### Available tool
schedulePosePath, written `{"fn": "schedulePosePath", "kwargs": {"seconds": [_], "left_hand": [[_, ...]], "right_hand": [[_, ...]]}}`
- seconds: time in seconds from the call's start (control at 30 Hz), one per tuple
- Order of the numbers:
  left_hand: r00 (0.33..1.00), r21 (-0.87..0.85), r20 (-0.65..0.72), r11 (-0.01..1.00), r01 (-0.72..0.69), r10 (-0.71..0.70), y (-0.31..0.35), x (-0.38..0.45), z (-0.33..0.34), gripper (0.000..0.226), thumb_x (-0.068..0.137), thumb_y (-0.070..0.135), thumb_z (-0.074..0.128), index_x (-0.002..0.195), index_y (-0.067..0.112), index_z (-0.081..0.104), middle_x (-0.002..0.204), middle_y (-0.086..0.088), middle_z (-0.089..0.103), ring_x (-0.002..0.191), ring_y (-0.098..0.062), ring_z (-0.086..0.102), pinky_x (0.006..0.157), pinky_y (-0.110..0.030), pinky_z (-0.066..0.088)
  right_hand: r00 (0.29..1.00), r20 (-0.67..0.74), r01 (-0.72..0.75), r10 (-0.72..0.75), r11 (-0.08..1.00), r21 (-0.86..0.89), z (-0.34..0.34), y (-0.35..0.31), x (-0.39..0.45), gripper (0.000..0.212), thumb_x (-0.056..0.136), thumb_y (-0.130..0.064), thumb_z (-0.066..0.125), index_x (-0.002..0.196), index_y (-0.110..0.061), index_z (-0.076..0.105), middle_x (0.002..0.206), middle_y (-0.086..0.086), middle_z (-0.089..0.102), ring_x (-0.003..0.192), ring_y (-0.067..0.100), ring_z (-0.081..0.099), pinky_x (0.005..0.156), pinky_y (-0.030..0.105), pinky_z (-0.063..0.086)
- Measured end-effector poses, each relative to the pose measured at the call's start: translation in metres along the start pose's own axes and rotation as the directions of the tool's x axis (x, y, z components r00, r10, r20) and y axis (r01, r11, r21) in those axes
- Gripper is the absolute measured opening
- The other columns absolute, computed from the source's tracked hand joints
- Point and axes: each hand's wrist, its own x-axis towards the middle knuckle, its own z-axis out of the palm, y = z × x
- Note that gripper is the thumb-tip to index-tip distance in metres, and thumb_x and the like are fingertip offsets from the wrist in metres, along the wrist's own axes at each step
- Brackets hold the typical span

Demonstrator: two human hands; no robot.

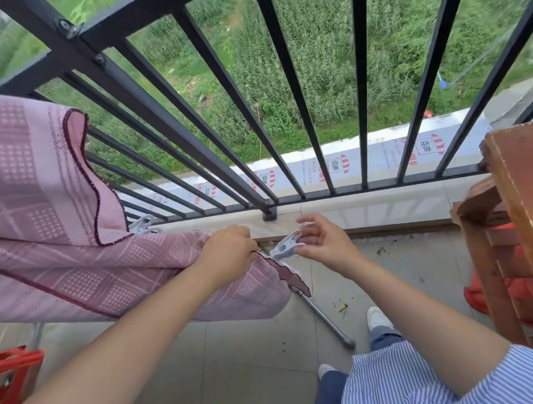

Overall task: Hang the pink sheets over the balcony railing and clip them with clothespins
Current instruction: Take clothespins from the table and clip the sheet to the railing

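Your left hand [227,251] is closed on the right end of the pink sheet [80,268], which is draped over a metal drying rack [323,317] beside the black balcony railing [195,113]. Your right hand [321,245] pinches the handles of a pale clothespin [286,246], whose jaws touch the sheet's dark-trimmed corner. A second clothespin [142,224] sits behind the sheet. Beyond the bars, foil sheeting [378,158] carries red-and-white logos with Chinese characters, too small to read reliably.
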Motion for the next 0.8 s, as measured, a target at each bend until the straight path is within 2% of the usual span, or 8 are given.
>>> {"fn": "schedulePosePath", "kwargs": {"seconds": [0.13,0.23,0.37,0.5,0.6,0.67,0.73,0.8], "left_hand": [[1.0,-0.003,-0.019,1.0,-0.017,0.016,0.004,0.001,0.0,0.029,0.091,0.026,0.041,0.106,0.016,0.065,0.1,-0.005,0.058,0.101,-0.024,0.05,0.081,-0.037,0.043],[0.999,0.024,-0.035,1.0,-0.008,0.009,0.007,0.001,-0.001,0.031,0.092,0.027,0.039,0.109,0.02,0.064,0.099,-0.004,0.058,0.098,-0.023,0.05,0.077,-0.035,0.04],[0.99,-0.016,-0.127,0.997,-0.072,0.069,0.011,-0.002,-0.003,0.03,0.091,0.027,0.043,0.095,0.012,0.069,0.094,-0.006,0.06,0.093,-0.023,0.054,0.077,-0.034,0.045],[0.919,0.089,-0.253,0.953,-0.288,0.302,0.013,-0.007,-0.007,0.014,0.072,0.016,0.065,0.062,0.007,0.071,0.06,-0.006,0.062,0.058,-0.023,0.061,0.05,-0.022,0.047],[0.963,0.226,-0.138,0.954,-0.198,0.232,0.006,-0.006,-0.003,0.019,0.085,0.028,0.056,0.092,0.016,0.068,0.091,0.0,0.064,0.09,-0.021,0.058,0.077,-0.028,0.041],[0.944,0.315,-0.169,0.923,-0.22,0.283,0.006,-0.007,0.0,0.022,0.067,0.035,0.074,0.083,0.019,0.07,0.081,0.004,0.068,0.08,-0.017,0.064,0.073,-0.026,0.048],[0.909,0.348,-0.249,0.907,-0.238,0.335,0.018,-0.005,0.008,0.03,0.049,0.032,0.083,0.073,0.019,0.07,0.073,0.005,0.069,0.069,-0.017,0.066,0.066,-0.024,0.052],[0.889,0.357,-0.291,0.902,-0.242,0.353,0.039,0.002,0.016,0.037,0.053,0.03,0.08,0.086,0.016,0.069,0.089,-0.003,0.071,0.085,-0.02,0.067,0.074,-0.027,0.053]], "right_hand": [[0.994,-0.048,0.091,-0.096,0.991,-0.102,0.014,-0.013,-0.01,0.032,0.067,0.007,0.072,0.099,0.002,0.067,0.09,0.007,0.066,0.072,0.002,0.064,0.071,0.006,0.05],[0.988,-0.1,0.108,-0.114,0.992,-0.066,0.015,-0.015,-0.012,0.025,0.067,0.007,0.072,0.091,0.005,0.068,0.083,0.007,0.066,0.056,-0.012,0.059,0.063,0.003,0.049],[0.997,-0.057,0.053,-0.052,0.999,0.008,0.024,-0.009,-0.013,0.025,0.069,0.012,0.068,0.094,0.009,0.065,0.094,0.023,0.068,0.062,0.003,0.06,0.063,0.01,0.05],[1.0,-0.006,-0.006,0.007,0.993,0.117,0.035,0.008,-0.012,0.039,0.073,0.013,0.064,0.11,0.003,0.057,0.109,0.017,0.062,0.093,0.019,0.061,0.078,0.009,0.049],[0.999,0.048,-0.022,0.025,0.998,-0.058,0.028,0.023,-0.014,0.065,0.075,0.0,0.067,0.132,-0.013,0.039,0.125,-0.001,0.048,0.117,0.011,0.045,0.098,0.016,0.038],[0.999,-0.015,-0.032,0.03,0.971,-0.236,0.017,0.034,-0.022,0.068,0.076,-0.009,0.069,0.135,-0.017,0.036,0.135,-0.001,0.043,0.126,0.012,0.038,0.106,0.026,0.03],[0.99,-0.141,-0.035,-0.028,0.903,-0.427,0.001,0.042,-0.038,0.056,0.08,-0.013,0.064,0.132,-0.013,0.042,0.139,0.006,0.044,0.128,0.017,0.039,0.105,0.025,0.028],[0.964,-0.25,-0.08,-0.086,0.808,-0.584,-0.019,0.049,-0.06,0.048,0.083,-0.014,0.06,0.129,-0.01,0.046,0.138,0.008,0.046,0.129,0.021,0.039,0.106,0.026,0.026]]}}
